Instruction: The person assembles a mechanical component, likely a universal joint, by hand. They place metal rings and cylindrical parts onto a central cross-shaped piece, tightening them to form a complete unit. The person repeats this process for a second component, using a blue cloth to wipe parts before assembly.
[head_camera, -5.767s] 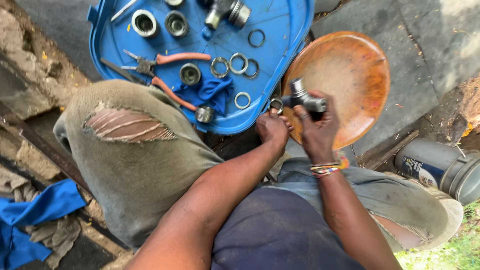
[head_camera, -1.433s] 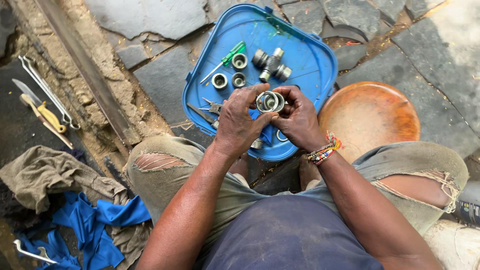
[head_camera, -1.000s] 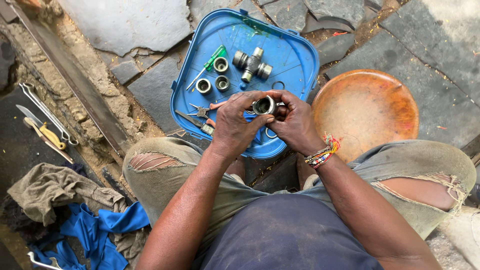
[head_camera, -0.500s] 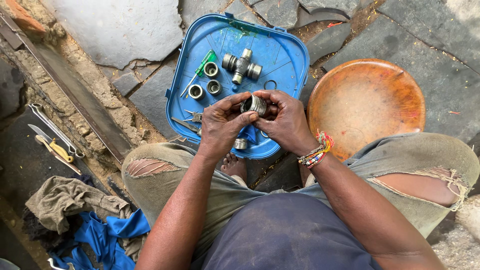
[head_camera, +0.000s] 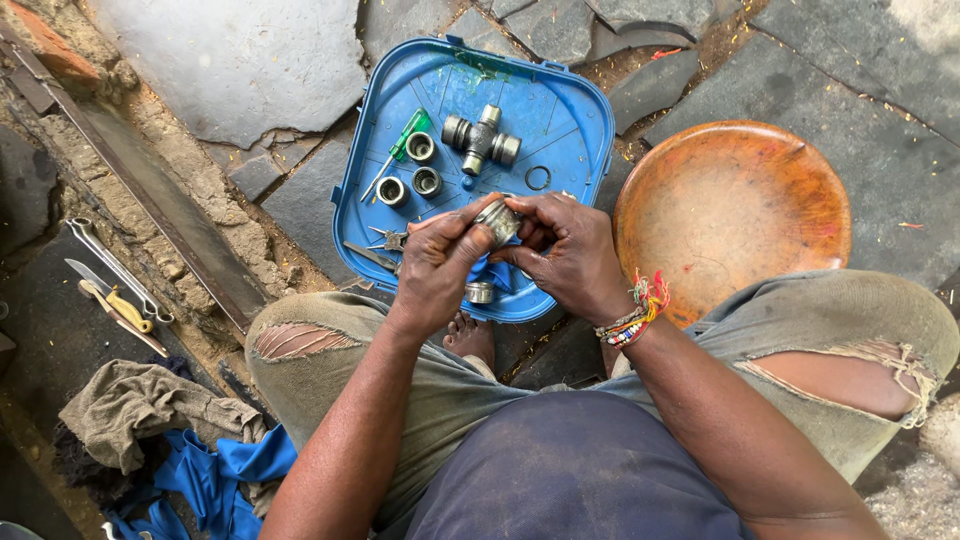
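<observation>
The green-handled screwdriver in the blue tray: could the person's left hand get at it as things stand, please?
Probably yes. The screwdriver lies uncovered in the blue tray, just beyond the left hand, with nothing between. But both hands hold a small metal bearing cup, so the left hand would have to let go first.

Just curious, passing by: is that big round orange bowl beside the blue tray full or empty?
Empty. The orange bowl shows only its bare, stained inside; nothing lies in it. It sits on the stone ground right of the blue tray.

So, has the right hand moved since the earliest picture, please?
Yes: the right hand went left, from the orange bowl to over the blue tray.
</observation>
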